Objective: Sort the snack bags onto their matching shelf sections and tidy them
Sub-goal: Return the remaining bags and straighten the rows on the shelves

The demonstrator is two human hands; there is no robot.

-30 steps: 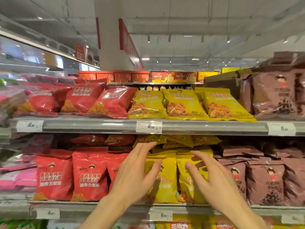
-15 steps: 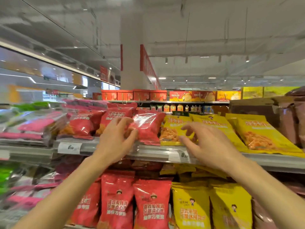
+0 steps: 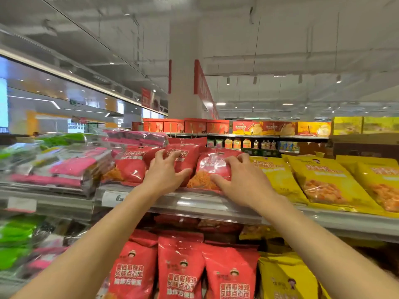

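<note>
Upper shelf point(image 3: 194, 205), red section. Left hand point(image 3: 166, 176) lies flat on the middle red bag point(image 3: 183, 156), fingers spread, thumb out toward 3 o'clock; it presses more than it grips. Right hand point(image 3: 241, 180) covers the right-hand red bag point(image 3: 212, 169), fingers spread over its top edge at 12 o'clock and thumb along its lower front; whether it has closed on the bag cannot be told. A third red bag point(image 3: 131, 167) lies at 9 o'clock of the left hand, tilted. Colours look sorted already: pink bags point(image 3: 71, 167) at 9 o'clock, yellow bags point(image 3: 323, 182) at 3 o'clock, lower red bags point(image 3: 181, 270) standing in a neat row at 6 o'clock. Judged from this, sorting here is largely done; what remains is squaring the leaning, overlapping red bags on top. Far left is too blurred to assess.
</note>
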